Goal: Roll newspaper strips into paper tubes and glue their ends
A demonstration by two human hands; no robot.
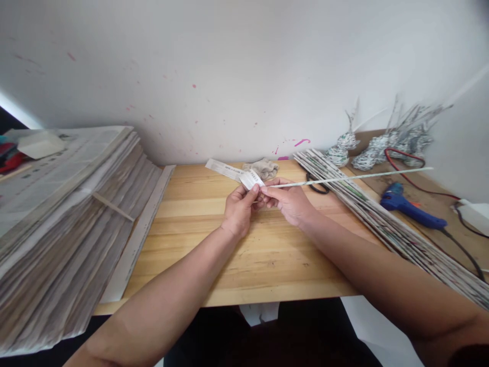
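Observation:
Between my two hands is a strip of newsprint (250, 178), partly rolled into a long thin paper stick (362, 177) that points right. My left hand (237, 210) is closed, its thumb and fingers pinching the strip where it meets the stick. My right hand (293, 203) is closed around the stick's near end, thumb and fingertips almost touching the left ones. Behind my hands, a flat printed length of paper (222, 168) slants to the left; whether it joins the strip I cannot tell. A crumpled greyish cloth (265, 168) lies just beyond.
A tall stack of newspapers (76, 224) fills the left side, beside a long paper strip (143, 229). On the right are a bundle of paper sticks (367, 216), a black loop handle (320, 189), a blue glue gun (414, 210) with its cable, and several woven paper figures (342, 150).

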